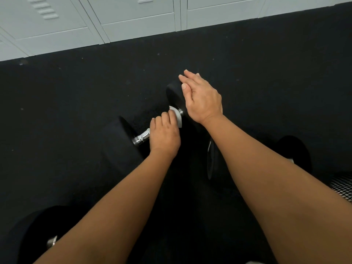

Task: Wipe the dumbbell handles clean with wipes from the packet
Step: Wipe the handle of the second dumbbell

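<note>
Head view, centre: left hand [164, 137] wraps limp wipe [178, 116] round slick chrome handle [142, 137]; right hand [202, 99] flat, fingers straight, on heavy dumbbell [118, 144].

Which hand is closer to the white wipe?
Left. The left hand holds the wipe wrapped on the dumbbell handle; the right hand lies open and flat by the far weight, just beside the wipe.

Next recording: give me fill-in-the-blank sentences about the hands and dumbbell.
The left hand wraps a white ____ round the dumbbell handle.
The right hand is ____, fingers straight, over the far weight.
Beyond the black floor stand pale ____.
Missing: wipe; open; lockers.
</note>
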`<state>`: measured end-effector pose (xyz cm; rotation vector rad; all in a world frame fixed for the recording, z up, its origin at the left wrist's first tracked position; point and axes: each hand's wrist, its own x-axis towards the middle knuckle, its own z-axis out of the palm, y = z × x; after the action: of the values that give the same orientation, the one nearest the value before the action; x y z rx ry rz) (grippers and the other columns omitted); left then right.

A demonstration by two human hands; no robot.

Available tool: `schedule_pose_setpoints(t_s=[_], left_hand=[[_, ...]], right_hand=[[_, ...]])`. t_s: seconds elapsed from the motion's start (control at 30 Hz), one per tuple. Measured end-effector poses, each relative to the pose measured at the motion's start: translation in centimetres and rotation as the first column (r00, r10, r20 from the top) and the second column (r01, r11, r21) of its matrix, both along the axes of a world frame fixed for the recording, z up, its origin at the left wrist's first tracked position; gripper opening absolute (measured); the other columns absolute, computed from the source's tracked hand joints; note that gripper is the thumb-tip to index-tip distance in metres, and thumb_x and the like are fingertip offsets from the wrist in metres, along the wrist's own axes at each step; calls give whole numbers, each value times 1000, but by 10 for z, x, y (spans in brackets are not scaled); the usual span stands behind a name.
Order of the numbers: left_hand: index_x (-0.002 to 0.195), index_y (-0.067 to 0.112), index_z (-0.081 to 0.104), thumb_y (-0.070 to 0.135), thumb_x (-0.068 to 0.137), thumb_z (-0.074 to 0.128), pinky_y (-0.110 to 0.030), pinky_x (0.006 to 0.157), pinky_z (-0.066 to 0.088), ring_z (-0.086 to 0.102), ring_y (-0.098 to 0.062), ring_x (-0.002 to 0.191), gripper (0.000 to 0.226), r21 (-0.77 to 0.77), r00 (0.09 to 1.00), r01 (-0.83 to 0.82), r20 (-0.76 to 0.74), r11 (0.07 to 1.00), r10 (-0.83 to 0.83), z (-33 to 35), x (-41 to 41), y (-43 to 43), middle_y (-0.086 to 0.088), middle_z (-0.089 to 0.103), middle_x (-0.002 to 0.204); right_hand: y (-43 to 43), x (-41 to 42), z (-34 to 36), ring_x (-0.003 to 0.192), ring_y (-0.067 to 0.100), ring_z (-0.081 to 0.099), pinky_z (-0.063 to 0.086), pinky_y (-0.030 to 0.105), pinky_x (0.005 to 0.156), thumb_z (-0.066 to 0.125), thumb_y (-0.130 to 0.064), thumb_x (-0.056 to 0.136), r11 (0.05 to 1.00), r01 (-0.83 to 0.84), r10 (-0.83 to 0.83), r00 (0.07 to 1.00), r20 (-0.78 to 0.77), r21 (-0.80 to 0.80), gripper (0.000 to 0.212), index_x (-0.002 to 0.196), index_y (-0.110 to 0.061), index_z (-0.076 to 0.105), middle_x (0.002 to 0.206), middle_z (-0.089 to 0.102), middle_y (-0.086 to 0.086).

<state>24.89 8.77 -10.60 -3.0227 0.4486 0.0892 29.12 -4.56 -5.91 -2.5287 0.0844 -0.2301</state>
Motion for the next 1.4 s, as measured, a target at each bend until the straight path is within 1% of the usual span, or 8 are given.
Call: schedule_pose_setpoints(t_s=[0.13,0.33,0.47,0.6,0.87,1.1,1.23,1.4], left_hand=[[134,3,34,17,87,36,-42,103,39,53,-27,99,49,32,998,-32,59,999,30,-6,0,4,-11,53,112],[128,4,35,17,92,37,-38,90,40,50,-28,106,39,17,992,-69,-107,997,70,6,18,-4,-13,49,119],[124,6,40,24,90,53,-40,86,43,52,-30,111,41,-129,954,-67,-297,989,26,16,44,5,-14,51,122],[123,12,46,42,96,43,-39,78,47,59,-31,101,40,-282,896,-188,-441,941,47,21,66,9,-12,61,115],[150,12,12,26,90,51,-39,95,42,48,-26,116,73,-99,984,67,-159,993,-82,4,36,19,-8,43,137],[147,5,20,31,99,36,-44,106,35,46,-33,123,57,-136,976,-33,-216,990,3,12,41,0,-17,45,139],[150,4,9,18,98,34,-42,118,15,18,-31,144,59,-136,986,37,-153,990,-58,15,24,4,-15,17,156],[150,6,-2,13,96,33,-42,119,3,-3,-32,146,65,-100,970,149,-177,984,-165,24,7,9,-14,-1,159]], right_hand=[[0,0,-1,139,13,31,39,33,102,31,-36,101,1000,3,-3,1000,11,8,39,134,-32,51,146,41,-15],[3,11,2,140,12,30,36,35,105,29,-38,101,1000,-10,9,999,-34,-26,40,135,-33,49,147,39,-16],[8,24,6,140,12,30,34,34,105,27,-39,101,997,-16,10,996,-86,-69,40,136,-35,48,148,38,-17],[11,33,8,139,12,32,35,37,106,27,-40,101,995,-26,14,992,-126,-95,41,135,-35,48,147,38,-17],[9,35,8,134,12,40,42,40,102,25,-41,100,995,-36,25,992,-123,-93,42,134,-35,49,146,40,-16],[10,33,9,131,12,42,42,38,100,26,-41,100,995,-36,25,994,-108,-98,42,134,-34,49,146,41,-16],[9,32,7,131,14,43,43,38,100,26,-41,100,994,-36,26,995,-101,-99,42,134,-33,49,146,42,-15],[7,28,7,133,14,41,41,39,102,27,-40,100,994,-44,35,995,-91,-98,42,135,-32,49,146,42,-12]])
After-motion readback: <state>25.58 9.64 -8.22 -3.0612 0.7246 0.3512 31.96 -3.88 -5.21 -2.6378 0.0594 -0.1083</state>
